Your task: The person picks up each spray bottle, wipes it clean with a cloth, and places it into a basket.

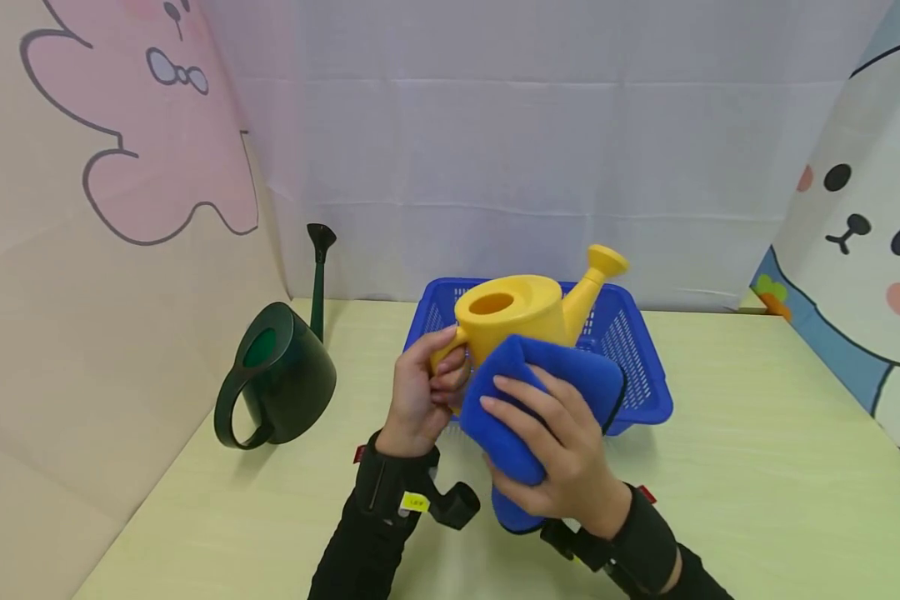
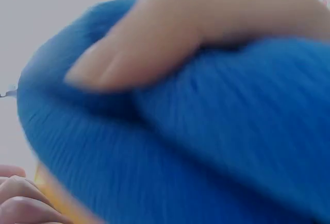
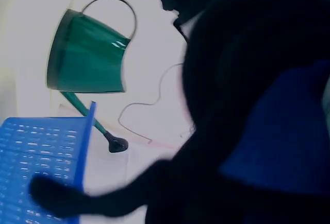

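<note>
My left hand grips the handle of a yellow watering can, its fingers curled round it. The can is held up in front of the blue basket, its spout pointing up to the right. A folded blue cloth with dark edging lies against the near side of the can. My right hand holds this cloth, its fingers spread over the front. In the left wrist view the cloth fills most of the picture, with a finger of the right hand pressing a fold into it. The can's lower part is hidden behind the cloth.
A blue plastic basket with slotted walls stands behind the hands. To the left, a dark green watering can stands on the pale table, handle toward me. Printed cloth walls enclose the table's sides and back.
</note>
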Tool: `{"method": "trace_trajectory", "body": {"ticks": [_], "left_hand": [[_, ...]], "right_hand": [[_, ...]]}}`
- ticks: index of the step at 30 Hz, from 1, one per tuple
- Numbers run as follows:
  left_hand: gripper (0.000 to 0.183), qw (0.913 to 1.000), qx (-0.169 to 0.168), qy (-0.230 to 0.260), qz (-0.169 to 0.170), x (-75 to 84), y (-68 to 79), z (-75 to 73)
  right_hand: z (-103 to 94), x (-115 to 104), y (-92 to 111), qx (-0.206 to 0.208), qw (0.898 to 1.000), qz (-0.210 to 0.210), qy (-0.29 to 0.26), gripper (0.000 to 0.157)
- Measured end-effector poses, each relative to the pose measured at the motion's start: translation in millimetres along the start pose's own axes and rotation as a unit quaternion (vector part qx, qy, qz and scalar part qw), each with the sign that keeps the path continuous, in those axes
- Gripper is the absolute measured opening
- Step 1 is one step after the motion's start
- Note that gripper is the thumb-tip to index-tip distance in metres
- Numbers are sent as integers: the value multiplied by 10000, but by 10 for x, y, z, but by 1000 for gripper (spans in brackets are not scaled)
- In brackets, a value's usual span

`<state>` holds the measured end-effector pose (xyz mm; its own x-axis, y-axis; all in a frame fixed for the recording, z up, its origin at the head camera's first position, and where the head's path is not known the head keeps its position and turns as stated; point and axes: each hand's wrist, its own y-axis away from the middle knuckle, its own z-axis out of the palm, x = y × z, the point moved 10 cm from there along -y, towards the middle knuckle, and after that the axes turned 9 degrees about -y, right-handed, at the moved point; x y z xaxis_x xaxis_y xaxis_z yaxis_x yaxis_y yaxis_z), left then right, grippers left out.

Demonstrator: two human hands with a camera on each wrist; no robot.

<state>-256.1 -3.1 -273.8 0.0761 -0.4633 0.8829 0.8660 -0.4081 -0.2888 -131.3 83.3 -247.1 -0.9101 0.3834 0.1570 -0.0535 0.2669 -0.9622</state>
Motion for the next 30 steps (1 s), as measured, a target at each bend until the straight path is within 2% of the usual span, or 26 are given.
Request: {"method": "trace_trajectory", "body": {"ticks": [2,4,7,11,13,15,18,21,24,27,30], "left_hand": [[40,9999,12,-111,3,11,-1,-4],[41,9999,-26,-133,20,29,4,1],[40,9999,-63,-69,62,59,18,2],[40,9999,-82,-81,121,87,38,-7],[40,9998,-55,-103,135,92,42,-21],[40,9998,-9,-124,144,92,43,-40],[40,9997,60,-121,182,97,41,-66],[40,9996,103,-98,258,108,37,-83],[40,9994,134,-40,301,111,28,-93],[41,9993,132,26,340,113,21,-90],[41,9991,145,105,379,114,11,-85]], "right_hand": [[-144,98,-20,493,9978,240,-362,40],[-283,230,-11,988,9899,592,-826,40],[-430,474,49,1564,9656,1302,-1620,36],[-480,758,166,1890,9241,2242,-2450,36],[-468,823,200,1868,9168,2470,-2521,39],[-450,828,212,1838,9200,2485,-2410,39],[-428,729,193,1801,9403,2161,-1918,37],[-389,525,130,1747,9645,1444,-1354,36],[-292,264,50,1463,9858,534,-636,38],[-130,31,17,974,9948,-306,61,35],[55,-114,65,425,9946,-790,517,37]]}}
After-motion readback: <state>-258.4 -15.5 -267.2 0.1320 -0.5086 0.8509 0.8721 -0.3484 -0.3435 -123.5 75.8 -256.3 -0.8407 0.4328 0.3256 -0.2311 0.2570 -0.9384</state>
